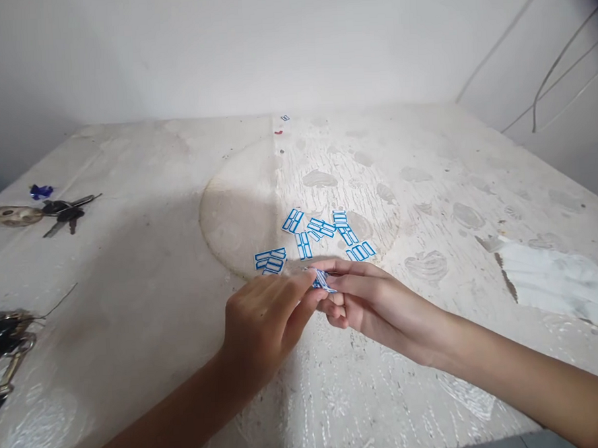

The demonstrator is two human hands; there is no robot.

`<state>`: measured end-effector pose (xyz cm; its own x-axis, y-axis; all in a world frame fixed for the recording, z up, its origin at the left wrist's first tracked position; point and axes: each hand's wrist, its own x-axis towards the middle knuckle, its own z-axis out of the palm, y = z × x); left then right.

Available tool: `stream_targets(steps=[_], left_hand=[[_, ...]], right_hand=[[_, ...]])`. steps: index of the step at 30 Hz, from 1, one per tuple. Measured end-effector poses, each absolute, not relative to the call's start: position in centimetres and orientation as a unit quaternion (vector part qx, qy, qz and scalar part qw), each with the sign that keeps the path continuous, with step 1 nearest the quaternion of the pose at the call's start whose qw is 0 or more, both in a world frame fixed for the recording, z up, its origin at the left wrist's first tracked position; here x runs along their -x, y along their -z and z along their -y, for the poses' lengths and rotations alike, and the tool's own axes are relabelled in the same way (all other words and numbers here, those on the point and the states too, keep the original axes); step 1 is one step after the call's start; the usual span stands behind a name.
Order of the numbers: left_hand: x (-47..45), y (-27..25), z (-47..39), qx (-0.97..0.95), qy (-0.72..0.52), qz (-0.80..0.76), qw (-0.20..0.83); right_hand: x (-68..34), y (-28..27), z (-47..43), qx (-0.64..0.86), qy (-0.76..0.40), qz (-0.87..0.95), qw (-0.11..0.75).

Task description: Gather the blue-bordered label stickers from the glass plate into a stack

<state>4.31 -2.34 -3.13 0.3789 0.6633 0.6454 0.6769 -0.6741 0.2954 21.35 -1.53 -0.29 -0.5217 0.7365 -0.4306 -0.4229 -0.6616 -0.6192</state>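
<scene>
Between my two hands is a small bundle of blue-and-white paper labels point(322, 282), pinched at the fingertips. My left hand point(263, 315) closes on its left side with thumb and fingers. My right hand point(369, 293) grips the right side, its lower fingers curled beneath. Just beyond the hands lie several loose blue-bordered labels, among them an overlapping group point(271, 260) by my left fingers, a single label point(304, 245) in the middle and another label point(360, 251) above my right hand. What is printed on them is too small to read.
The table point(147, 270) has a pale patterned cover. On the left lie keys point(70, 211) with a fob and a blue crumpled wrapper point(41, 191). A dark object with metal parts point(10, 349) sits nearer. To the right is a torn white sheet point(559, 282). A wall point(271, 47) stands behind.
</scene>
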Motion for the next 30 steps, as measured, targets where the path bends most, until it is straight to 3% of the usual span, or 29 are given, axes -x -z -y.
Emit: stream_targets(steps=[6,12,16,30], left_hand=[[-4.5,3.1,2.4,0.831,0.371,0.415,0.016],[-5.0,3.2,3.0,0.769,0.406,0.459,-0.182],[-5.4,2.7,3.2,0.731,0.427,0.464,-0.260],[-5.4,2.9,3.3,0.721,0.421,0.452,-0.316]], right_hand=[[-21.3,0.3,1.6,0.369,-0.821,0.262,0.346],[-21.2,0.4,1.6,0.385,-0.775,0.350,0.360],[-21.2,0.3,1.7,0.396,-0.746,0.395,0.361],[-21.3,0.5,1.8,0.433,-0.692,0.469,0.337]])
